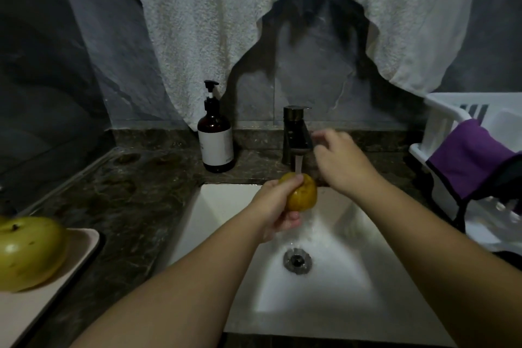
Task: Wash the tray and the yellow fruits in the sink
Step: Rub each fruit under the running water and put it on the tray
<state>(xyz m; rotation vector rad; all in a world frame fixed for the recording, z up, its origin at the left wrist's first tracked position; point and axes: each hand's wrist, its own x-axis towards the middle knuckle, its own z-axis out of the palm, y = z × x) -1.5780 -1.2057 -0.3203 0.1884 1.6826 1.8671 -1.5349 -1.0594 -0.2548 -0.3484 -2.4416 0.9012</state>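
Fruit point(28, 251), yellow-green, sits nearest on the tray point(82, 246) on the counter point(127, 206). Over the sink point(226, 206), the left hand point(278, 206) grips a second yellow fruit point(302, 192) under running water. Beyond, the right hand point(339, 161) hovers beside the faucet point(296, 133), fingers loosely curled, holding nothing.

I'm looking at a dark marbled countertop point(127, 200) wrapping around a white sink point(347, 285). A brown pump soap bottle point(215, 135) is standing at the back, just beside a dark faucet point(295, 133). A beige tray point(50, 294) is sitting at my left, a white dish rack point(440, 121) at my right.
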